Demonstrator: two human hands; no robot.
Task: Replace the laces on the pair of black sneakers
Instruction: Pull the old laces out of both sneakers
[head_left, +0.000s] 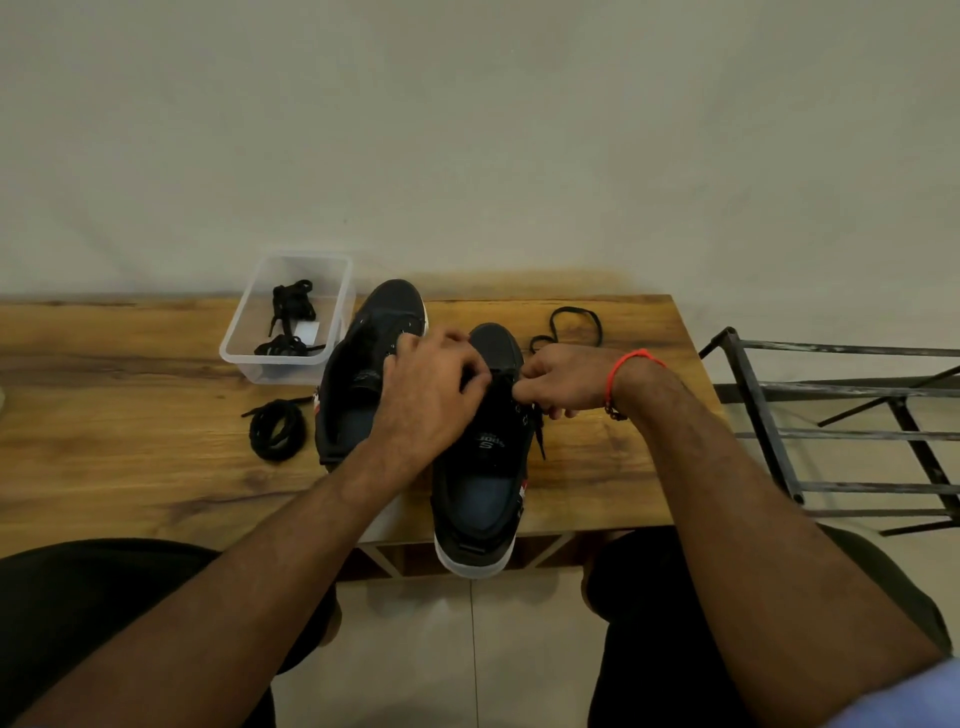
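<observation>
Two black sneakers stand on the wooden table (130, 467). The right sneaker (480, 493) points away from me, its heel over the front edge. The left sneaker (363, 374) leans beside it. My left hand (431, 389) rests on the right sneaker's eyelet area with its fingers curled. My right hand (563, 382), with a red wrist thread, pinches a black lace (537, 431) at the eyelets; one end hangs down the shoe's side. A coiled black lace (278, 428) lies left of the shoes. Another loose lace (574, 325) lies behind my right hand.
A clear plastic box (291, 364) holding black laces stands at the back left of the table. A dark metal rack (831, 431) stands to the right of the table. My knees are under the front edge.
</observation>
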